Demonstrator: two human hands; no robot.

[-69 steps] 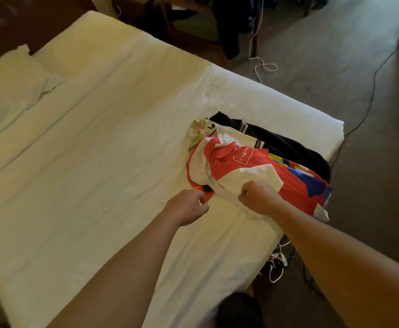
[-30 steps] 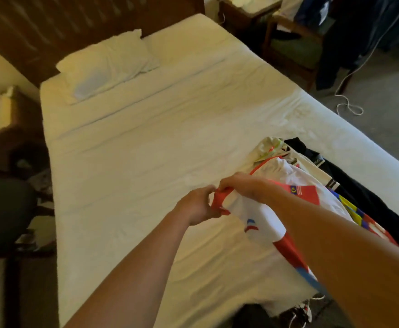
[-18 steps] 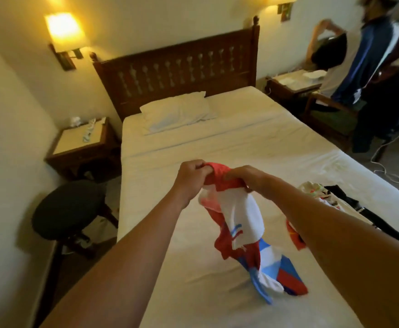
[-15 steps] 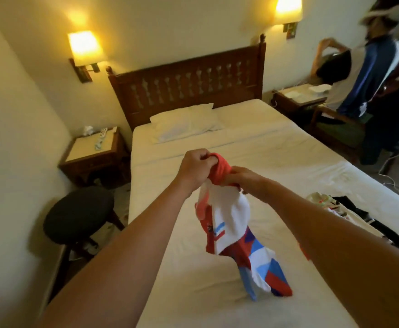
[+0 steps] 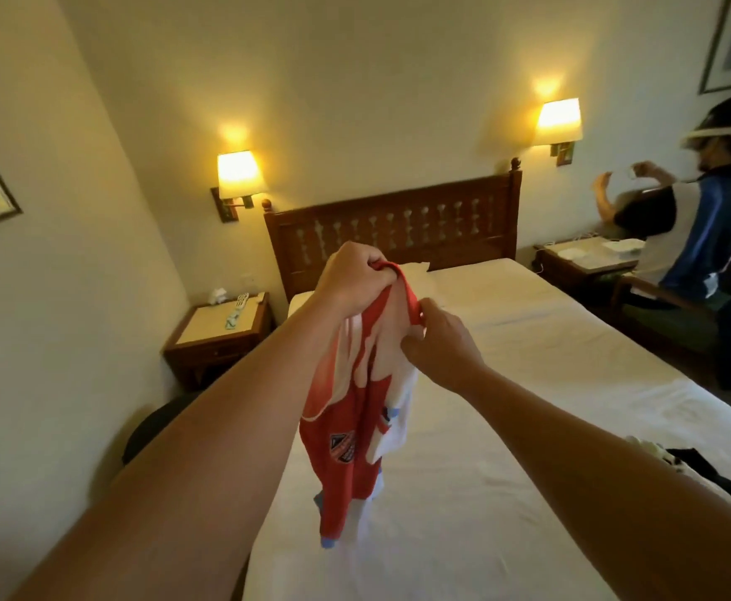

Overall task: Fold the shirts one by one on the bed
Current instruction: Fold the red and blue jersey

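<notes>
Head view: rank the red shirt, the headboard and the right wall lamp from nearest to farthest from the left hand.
1. Red shirt: gripped by the left hand, hanging below it.
2. Headboard: behind the hand, at the far end of the bed.
3. Right wall lamp: up on the back wall, well off to the right.

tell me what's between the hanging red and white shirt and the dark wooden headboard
In the head view, only white bed sheet and a white pillow lie between the red and white shirt and the dark wooden headboard.
</notes>
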